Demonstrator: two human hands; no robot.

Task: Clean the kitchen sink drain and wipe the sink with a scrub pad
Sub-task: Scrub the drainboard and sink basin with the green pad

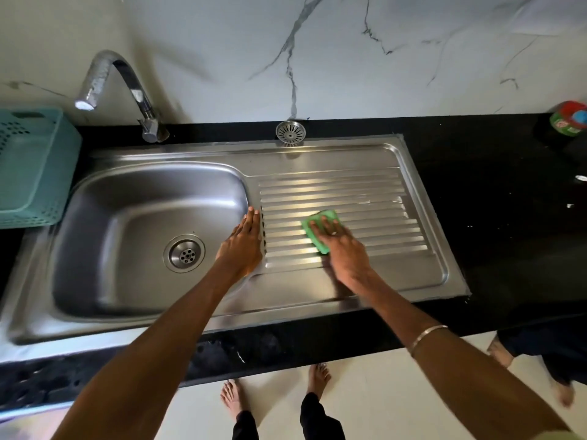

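Note:
A steel sink (133,217) with a ribbed drainboard (365,198) is set in a black counter. My right hand (343,249) presses a green scrub pad (320,228) flat on the drainboard ribs, fingers spread over it. My left hand (244,242) lies flat, fingers together, on the ridge between the bowl and the drainboard, holding nothing. The round drain (184,254) shows in the bowl floor, left of my left hand. A loose steel drain strainer (290,133) rests on the counter behind the sink's back rim.
A curved chrome tap (127,87) arches over the bowl's back left. A teal plastic basket (31,166) stands at the left. At the far right sits a red and green container (570,120). Another person's bare feet (502,352) show on the floor at the right.

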